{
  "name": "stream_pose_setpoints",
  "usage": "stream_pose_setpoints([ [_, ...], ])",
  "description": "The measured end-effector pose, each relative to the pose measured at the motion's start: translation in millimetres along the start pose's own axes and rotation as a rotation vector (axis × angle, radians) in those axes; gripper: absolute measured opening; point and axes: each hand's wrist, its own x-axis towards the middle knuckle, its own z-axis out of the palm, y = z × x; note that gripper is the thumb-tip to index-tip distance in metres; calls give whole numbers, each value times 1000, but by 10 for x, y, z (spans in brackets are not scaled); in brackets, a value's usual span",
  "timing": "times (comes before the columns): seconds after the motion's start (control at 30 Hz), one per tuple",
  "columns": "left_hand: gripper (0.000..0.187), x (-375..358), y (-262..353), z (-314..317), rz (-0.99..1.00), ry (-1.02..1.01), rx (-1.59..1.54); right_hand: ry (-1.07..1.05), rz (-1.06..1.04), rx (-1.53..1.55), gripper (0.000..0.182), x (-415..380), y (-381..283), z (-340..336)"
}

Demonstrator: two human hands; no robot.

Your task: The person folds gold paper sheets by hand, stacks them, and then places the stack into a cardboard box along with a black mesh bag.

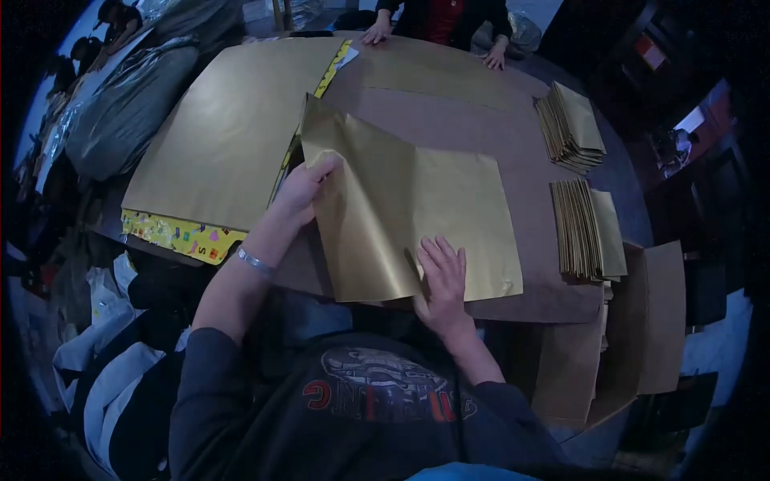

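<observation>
One gold sheet (pixel 425 210) curls, left hand (pixel 310 183) pinching at ten o'clock. Open right hand (pixel 440 279), at five o'clock, apparently braces it.

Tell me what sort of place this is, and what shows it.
Probably a paper-folding or packing workshop: a gold sheet partly lifted off a big table, piles of folded paper at its right edge, and an open cardboard box beside it.
</observation>
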Motion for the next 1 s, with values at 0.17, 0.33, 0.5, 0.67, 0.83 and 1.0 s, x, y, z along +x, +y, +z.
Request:
stream_pose_setpoints([
  [0.17,51,-605,0,-271,-37,-445,80,135,57,245,29,-76,202,-286],
  [0.33,63,-556,-20,-301,-102,-126,877,198,-59,244,20,-226,458,-555],
  [0.5,46,93,-416,-578,276,-385,700,204,-51,200,18,-364,638,-700],
  [0.67,34,381,-421,-622,714,-595,1075,218,-92,168,15,-446,931,-922],
  [0.83,20,-495,80,-115,654,-317,1248,187,54,230,22,-495,855,-1022],
  [1.0,21,-864,-229,-438,426,-417,1118,72,430,266,32,-782,879,-815],
])
